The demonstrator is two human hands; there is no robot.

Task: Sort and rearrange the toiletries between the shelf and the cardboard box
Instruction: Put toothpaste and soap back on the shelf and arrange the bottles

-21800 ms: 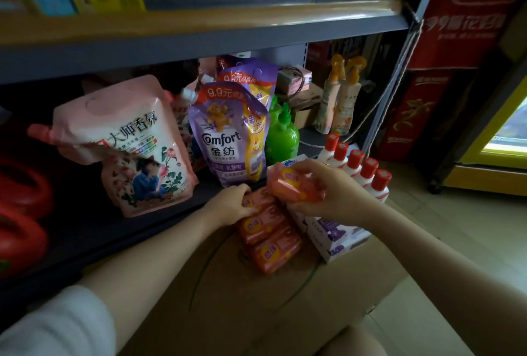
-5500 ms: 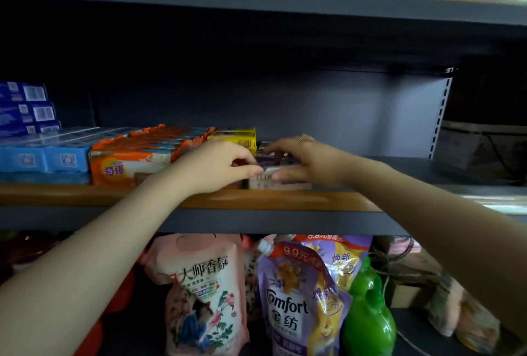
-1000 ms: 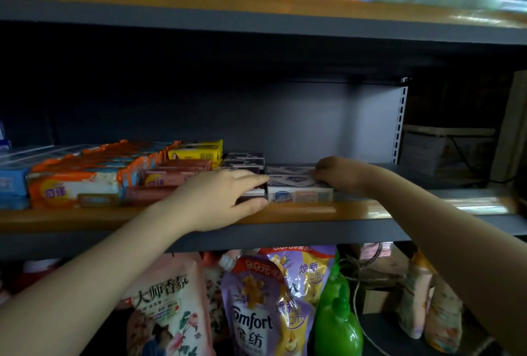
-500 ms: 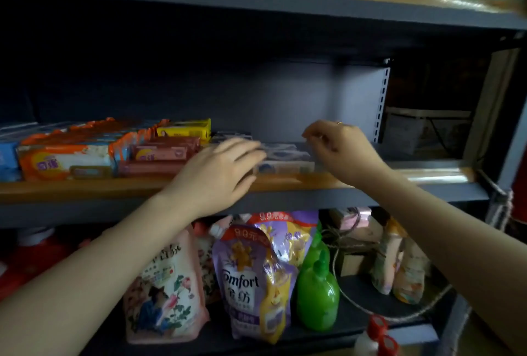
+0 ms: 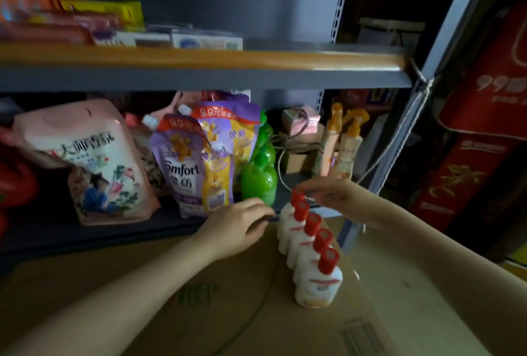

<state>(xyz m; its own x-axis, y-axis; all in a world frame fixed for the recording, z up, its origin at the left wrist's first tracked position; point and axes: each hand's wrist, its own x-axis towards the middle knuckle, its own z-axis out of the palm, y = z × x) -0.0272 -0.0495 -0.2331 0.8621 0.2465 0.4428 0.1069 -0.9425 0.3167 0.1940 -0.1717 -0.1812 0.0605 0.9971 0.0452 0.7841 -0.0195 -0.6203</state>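
Beside the rack on the right stand big red boxes (image 5: 482, 116) with gold writing, a thin string (image 5: 399, 133) hangs slanting down from a knot on the grey metal post (image 5: 399, 153), and the pale floor (image 5: 422, 298) lies below.

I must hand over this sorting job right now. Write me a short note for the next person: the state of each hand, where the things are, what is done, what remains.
Left hand: empty, fingers loosely curled, over the cardboard box beside the bottle row.
Right hand: open, fingertips at the red cap of the farthest bottle; no grip closed yet.
Things: five white bottles with red caps stand in a row on the box top. Soap packs and small boxes lie on the upper shelf. Pouches, green bottles and spray bottles stand on the lower shelf.
Done: soaps appear shelved.
Left: probably to shelve the five bottles, starting with the farthest.
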